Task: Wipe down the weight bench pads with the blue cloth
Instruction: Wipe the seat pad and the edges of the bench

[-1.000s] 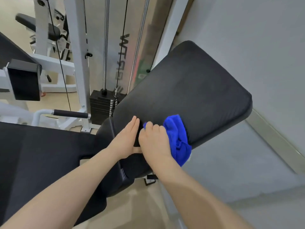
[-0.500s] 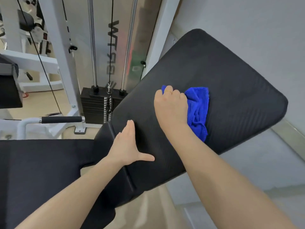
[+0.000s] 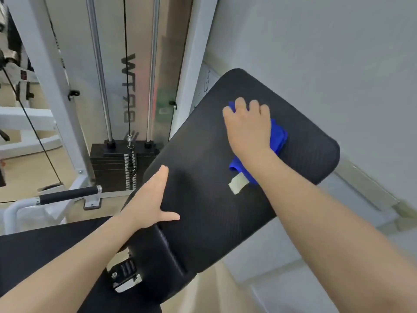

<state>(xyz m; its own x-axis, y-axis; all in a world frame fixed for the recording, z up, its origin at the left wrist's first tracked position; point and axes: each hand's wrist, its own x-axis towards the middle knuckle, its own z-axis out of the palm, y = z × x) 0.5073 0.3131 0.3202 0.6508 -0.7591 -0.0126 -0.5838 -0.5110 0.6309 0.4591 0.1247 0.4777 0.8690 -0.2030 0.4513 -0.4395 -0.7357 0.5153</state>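
- The right hand lies palm down on the blue cloth, fingers curled over its far edge, pressing it onto the black backrest pad.
- The left hand rests flat and spread on the pad's near left edge, thumb out.
- A pale label pokes out beneath the cloth.
- A weight stack stands behind the pad's left edge.

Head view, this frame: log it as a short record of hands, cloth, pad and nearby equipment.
right hand: pressing blue cloth onto the pad
left hand: open, flat on the pad's near left edge
back pad: black, tilted, pale label showing by the cloth
seat pad: black, lower left
weight stack: behind the pad, left
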